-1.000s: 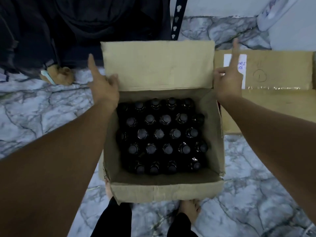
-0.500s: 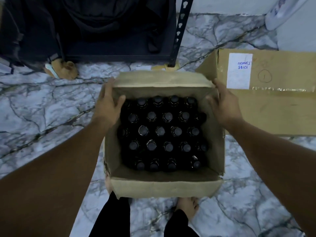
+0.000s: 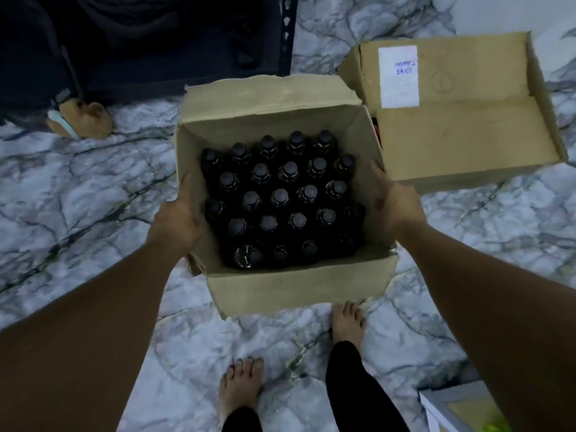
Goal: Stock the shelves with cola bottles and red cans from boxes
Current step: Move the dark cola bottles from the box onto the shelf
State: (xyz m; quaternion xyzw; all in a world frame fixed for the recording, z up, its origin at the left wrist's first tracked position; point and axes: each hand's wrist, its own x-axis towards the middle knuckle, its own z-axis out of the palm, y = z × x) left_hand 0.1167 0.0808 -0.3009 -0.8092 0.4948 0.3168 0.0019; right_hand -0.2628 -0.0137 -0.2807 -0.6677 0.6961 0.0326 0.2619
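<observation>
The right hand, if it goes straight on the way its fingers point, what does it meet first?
The right hand grips the side wall of the open bottle box, fingers pointing up-left in the picture. Straight on, it would probably slide along that wall toward the second cardboard box beside it, though depth is unclear.

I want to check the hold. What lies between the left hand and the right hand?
In the head view, the open cardboard box of cola bottles lies between the left hand and right hand.
</observation>
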